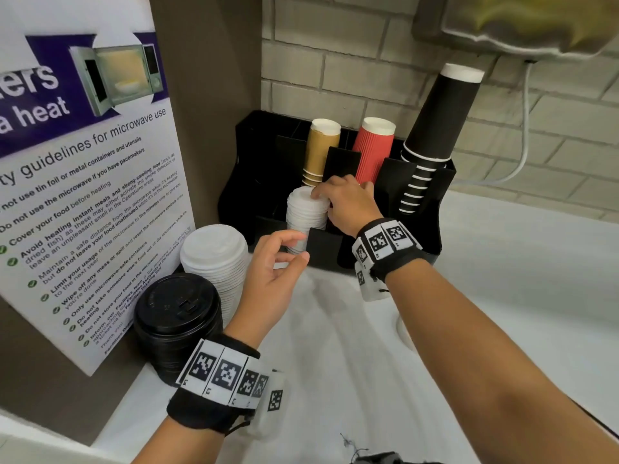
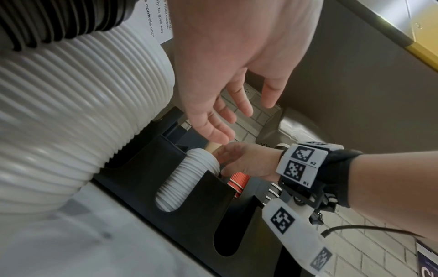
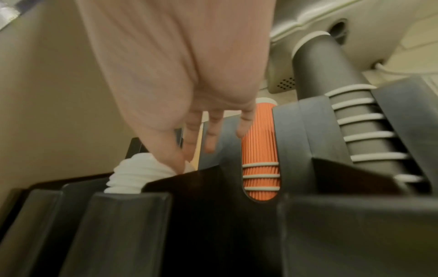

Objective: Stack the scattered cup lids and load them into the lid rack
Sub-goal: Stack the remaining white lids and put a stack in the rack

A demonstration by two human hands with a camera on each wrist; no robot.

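A stack of small white lids (image 1: 306, 212) (image 2: 189, 178) (image 3: 132, 178) stands upright in a front slot of the black lid rack (image 1: 325, 249) (image 2: 201, 196) (image 3: 213, 215). My right hand (image 1: 321, 192) (image 2: 237, 161) (image 3: 187, 159) reaches over the rack; its thumb and fingertips press on the top lid, fingers fairly straight. My left hand (image 1: 294, 247) (image 2: 246, 120) hovers in front of the stack's lower part, fingers spread, holding nothing. On the counter at left stand a tall stack of larger white lids (image 1: 216, 259) (image 2: 71, 112) and a stack of black lids (image 1: 177, 316) (image 2: 47, 18).
Brown cups (image 1: 321, 149), red cups (image 1: 371, 149) and black cups (image 1: 432, 128) fill the rack's rear slots. A microwave-guidelines poster (image 1: 83, 162) leans on the left wall. The white counter (image 1: 502, 279) runs to the right. A dispenser (image 1: 536, 25) hangs above.
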